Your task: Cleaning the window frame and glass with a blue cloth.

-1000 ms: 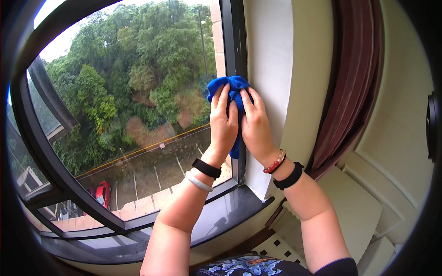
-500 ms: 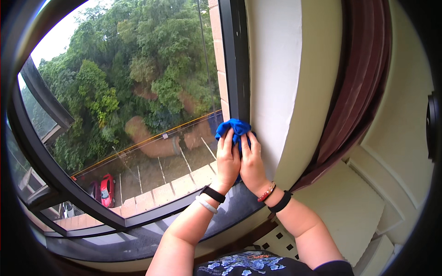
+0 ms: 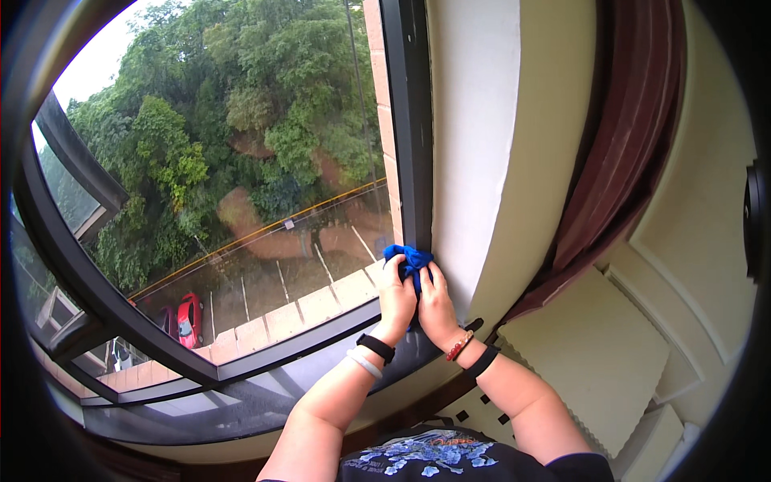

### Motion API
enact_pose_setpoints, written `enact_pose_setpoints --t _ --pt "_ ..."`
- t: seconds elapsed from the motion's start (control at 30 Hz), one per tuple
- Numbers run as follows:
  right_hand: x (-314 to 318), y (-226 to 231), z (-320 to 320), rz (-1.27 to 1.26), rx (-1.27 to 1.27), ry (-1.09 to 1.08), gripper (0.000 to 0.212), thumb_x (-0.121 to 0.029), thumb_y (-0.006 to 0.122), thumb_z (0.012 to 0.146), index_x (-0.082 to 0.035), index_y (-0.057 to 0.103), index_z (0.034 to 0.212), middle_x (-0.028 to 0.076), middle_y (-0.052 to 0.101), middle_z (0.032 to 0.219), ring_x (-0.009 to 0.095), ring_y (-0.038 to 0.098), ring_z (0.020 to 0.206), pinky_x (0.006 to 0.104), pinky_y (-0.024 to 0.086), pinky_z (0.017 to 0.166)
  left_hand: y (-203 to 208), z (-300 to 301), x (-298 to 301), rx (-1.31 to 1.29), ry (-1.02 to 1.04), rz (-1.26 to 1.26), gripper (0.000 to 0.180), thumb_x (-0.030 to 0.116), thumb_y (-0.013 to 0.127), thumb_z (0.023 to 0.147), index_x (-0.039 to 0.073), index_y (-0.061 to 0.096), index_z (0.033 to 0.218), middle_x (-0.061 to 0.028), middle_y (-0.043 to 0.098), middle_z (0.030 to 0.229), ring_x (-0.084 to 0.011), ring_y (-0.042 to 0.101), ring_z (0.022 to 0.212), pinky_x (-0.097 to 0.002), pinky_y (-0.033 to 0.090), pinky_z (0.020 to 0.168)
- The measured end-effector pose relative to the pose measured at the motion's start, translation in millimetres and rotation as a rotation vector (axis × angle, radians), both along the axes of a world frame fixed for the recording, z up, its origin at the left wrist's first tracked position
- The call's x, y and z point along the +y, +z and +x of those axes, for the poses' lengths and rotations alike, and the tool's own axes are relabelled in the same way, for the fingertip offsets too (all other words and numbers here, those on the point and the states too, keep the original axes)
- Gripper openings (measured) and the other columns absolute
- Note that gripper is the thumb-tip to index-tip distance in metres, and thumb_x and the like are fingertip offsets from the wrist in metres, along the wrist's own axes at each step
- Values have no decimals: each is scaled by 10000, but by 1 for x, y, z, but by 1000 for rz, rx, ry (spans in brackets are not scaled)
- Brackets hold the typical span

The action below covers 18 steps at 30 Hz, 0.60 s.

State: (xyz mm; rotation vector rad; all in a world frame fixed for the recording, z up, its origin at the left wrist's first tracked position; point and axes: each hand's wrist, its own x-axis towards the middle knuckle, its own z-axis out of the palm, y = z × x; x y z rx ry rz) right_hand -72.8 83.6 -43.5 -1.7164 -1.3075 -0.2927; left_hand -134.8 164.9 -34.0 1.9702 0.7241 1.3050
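Observation:
A crumpled blue cloth (image 3: 409, 258) is pressed against the dark window frame (image 3: 414, 161), low down near its bottom right corner. My left hand (image 3: 396, 302) grips the cloth from the left, on the glass side. Close beside it, my right hand (image 3: 436, 309) holds the cloth from the right, next to the white wall edge. The fingers of both hands are bent onto the fabric, and part of the cloth is hidden behind them. Below the hands runs the dark window sill (image 3: 233, 418).
A dark red curtain (image 3: 610, 161) hangs to the right of the white window reveal (image 3: 474, 120). Lower right stands a pale surface with a scalloped edge (image 3: 594, 353). Through the glass appear trees (image 3: 193, 145) and a red car (image 3: 189, 321).
Both hands have slid down the window frame with the blue cloth, closer to the bottom corner. The grip on the cloth is kept.

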Motion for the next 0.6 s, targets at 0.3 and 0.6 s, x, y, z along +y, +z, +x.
enact_pose_setpoints --t 0.3,0.6 --pt "6 101 13 325 -82 40 463 39 490 863 107 421 1315 293 404 1350 437 443 1223 440 393 1029 105 6 -6 -245 -128 181 471 26 587 871 -35 450 1317 -194 530 1257 -294 536 1138 -353 423 979" --pt "14 15 8 221 -53 17 550 -26 562 867 55 376 1379 271 362 1384 425 417 1248 436 379 1048 21 11 -4 -88 43 233 458 48 585 858 1 436 1288 -252 525 1200 -423 517 1119 -440 413 963"
